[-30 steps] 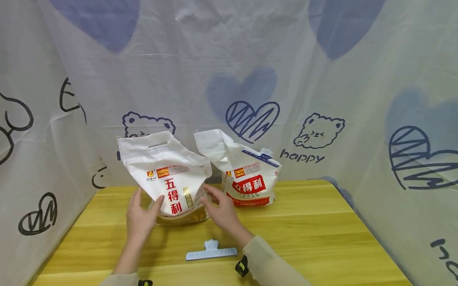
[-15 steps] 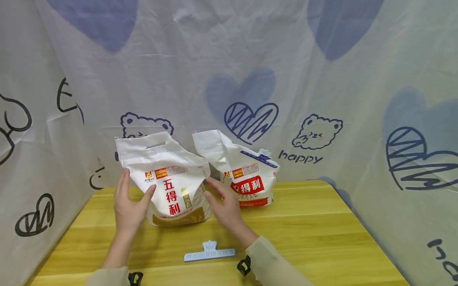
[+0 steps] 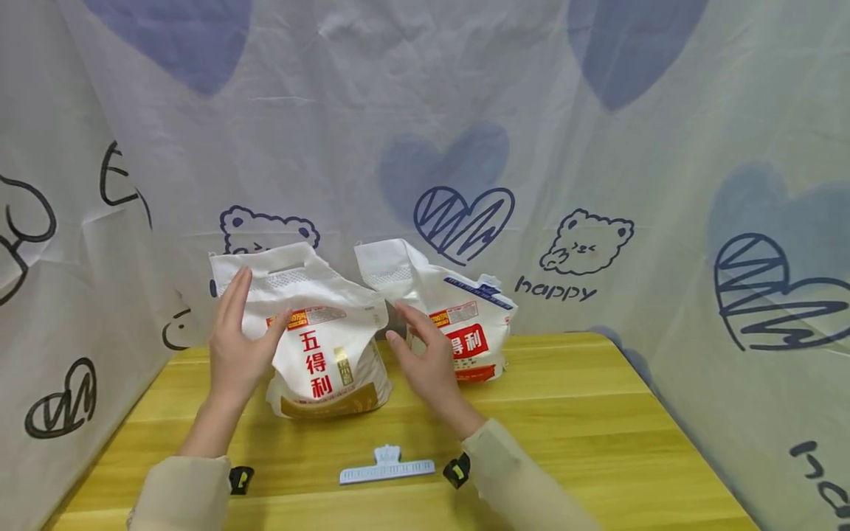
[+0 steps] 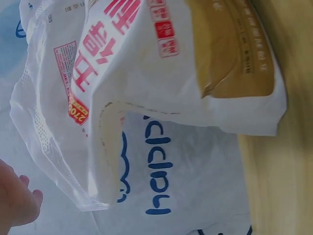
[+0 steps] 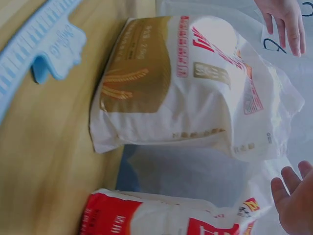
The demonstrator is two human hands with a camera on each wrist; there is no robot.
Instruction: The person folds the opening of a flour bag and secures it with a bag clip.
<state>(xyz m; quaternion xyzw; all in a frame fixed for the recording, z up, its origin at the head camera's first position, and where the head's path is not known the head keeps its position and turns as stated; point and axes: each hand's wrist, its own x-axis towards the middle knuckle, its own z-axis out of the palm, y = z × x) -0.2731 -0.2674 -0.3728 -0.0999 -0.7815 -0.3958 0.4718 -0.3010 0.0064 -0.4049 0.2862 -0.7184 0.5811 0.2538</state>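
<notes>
A white flour bag (image 3: 325, 346) with red characters and a gold lower band stands upright on the table, its loose top leaning left. My left hand (image 3: 239, 346) is at its left side, fingers straight and pointing up, overlapping the bag's upper edge in the head view. On the other side, my right hand (image 3: 428, 361) has extended fingers beside the bag's right edge. Both wrist views show the hands apart from the bag, with nothing between the fingers. A light blue bag clip (image 3: 387, 470) lies on the table in front.
Behind to the right stands a second flour bag (image 3: 474, 346), with red printing and a dark blue clip (image 3: 479, 290) across its folded top. The wooden table (image 3: 584, 442) ends at a patterned cloth (image 3: 451, 74) hung behind and at both sides.
Both hands have moved up from the bag's lower sides, the left one also outward, releasing it. The bag has settled, its gold band now in full view. The clip has not moved.
</notes>
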